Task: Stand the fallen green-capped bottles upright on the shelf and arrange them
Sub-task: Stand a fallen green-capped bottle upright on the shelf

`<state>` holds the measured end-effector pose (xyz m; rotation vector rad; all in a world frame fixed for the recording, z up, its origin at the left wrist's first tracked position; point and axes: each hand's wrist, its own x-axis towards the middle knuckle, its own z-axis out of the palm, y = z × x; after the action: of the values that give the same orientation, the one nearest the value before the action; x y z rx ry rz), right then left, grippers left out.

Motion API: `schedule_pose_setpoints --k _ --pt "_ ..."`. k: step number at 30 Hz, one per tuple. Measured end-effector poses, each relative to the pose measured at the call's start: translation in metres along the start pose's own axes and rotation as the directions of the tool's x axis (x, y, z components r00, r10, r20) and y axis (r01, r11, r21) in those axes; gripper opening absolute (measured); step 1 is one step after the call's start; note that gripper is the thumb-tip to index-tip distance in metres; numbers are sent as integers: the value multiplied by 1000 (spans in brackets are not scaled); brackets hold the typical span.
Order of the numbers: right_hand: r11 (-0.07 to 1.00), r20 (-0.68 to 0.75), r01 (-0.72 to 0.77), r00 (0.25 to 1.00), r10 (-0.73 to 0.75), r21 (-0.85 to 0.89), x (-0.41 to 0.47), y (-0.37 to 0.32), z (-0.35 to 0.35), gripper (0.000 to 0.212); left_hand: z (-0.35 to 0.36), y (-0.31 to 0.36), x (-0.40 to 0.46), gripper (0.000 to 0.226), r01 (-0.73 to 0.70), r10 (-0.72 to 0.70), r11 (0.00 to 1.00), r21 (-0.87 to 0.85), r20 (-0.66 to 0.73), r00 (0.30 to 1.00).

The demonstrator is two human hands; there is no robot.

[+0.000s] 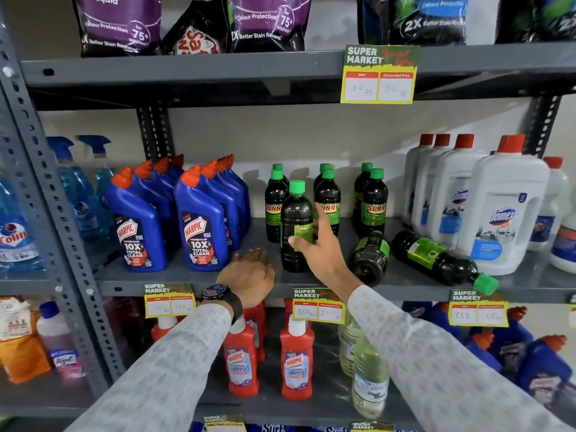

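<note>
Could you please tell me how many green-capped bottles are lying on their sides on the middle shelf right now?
2. One fallen bottle lies base toward the camera, right of the right hand. The other fallen bottle lies further right, its cap at the shelf edge. None appear hidden.

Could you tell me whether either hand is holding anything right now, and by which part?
The right hand grips the front upright bottle around its labelled middle. The left hand rests on the shelf, holding nothing.

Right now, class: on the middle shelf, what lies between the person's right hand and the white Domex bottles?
In the head view, two fallen green-capped bottles lie on their sides between the right hand and the Domex bottles.
</note>
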<state>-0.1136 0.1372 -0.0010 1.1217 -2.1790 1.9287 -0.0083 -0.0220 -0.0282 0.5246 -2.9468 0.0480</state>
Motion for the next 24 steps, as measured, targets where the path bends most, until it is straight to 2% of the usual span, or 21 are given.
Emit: schedule_pose_setpoints --k 3,6,11,13,19,21,24 --pt "1000 32 -14 999 13 11 11 6 -3 92 -4 1 9 68 8 -8 1000 11 -25 1000" --pt "1000 -31 26 999 -26 -15 13 3 -1 84 -6 1 9 72 -14 16 997 72 -24 1000" --pt "988 -137 58 988 -78 -144 12 1 0 80 -8 6 11 64 -5 7 1000 29 -45 999" --pt "992 -112 54 991 -66 -110 12 2 -1 81 -9 6 10 65 -10 11 999 42 -34 999" --pt "980 60 -72 996 62 185 16 7 -10 76 -9 6 7 74 -44 45 991 125 -7 999" --pt "984 56 -86 995 78 159 16 7 -10 75 -10 7 6 77 -59 61 988 144 -8 998" --pt "998 -20 -45 999 46 37 12 4 -6 84 -9 7 6 65 -27 30 994 104 -30 999"
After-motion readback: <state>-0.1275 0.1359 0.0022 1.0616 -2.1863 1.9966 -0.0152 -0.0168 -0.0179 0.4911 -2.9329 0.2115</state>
